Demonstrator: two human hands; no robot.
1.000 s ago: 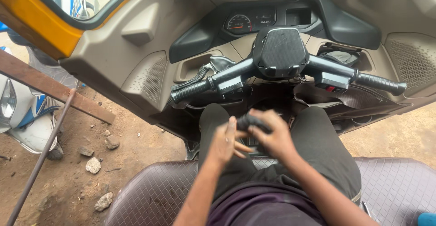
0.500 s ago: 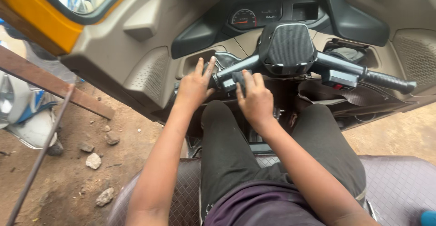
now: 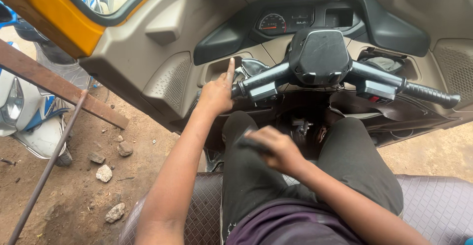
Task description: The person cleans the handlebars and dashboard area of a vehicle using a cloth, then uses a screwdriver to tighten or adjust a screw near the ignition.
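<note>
The left hand (image 3: 217, 93) rests on the left handlebar grip (image 3: 236, 90) of the black handlebar (image 3: 320, 63), at the far centre of the scene. Its fingers wrap the grip, and the index finger points up towards the pocket (image 3: 219, 70) in the beige dashboard (image 3: 162, 33).

The right hand (image 3: 275, 149) is lower and nearer, over the person's lap between the thighs of the dark trousers (image 3: 354, 161). It is blurred. Its fingers curl around a small dark object (image 3: 251, 144); what that object is cannot be told.

The right handlebar grip (image 3: 431, 95) is free, well apart from both hands. An instrument cluster (image 3: 283, 21) sits just beyond the handlebar. The person sits on a quilted purple seat (image 3: 433, 205). To the left, stones (image 3: 104, 173) lie on bare earth beside a rusty steel bar (image 3: 54, 85) and a thin rod (image 3: 47, 168).
</note>
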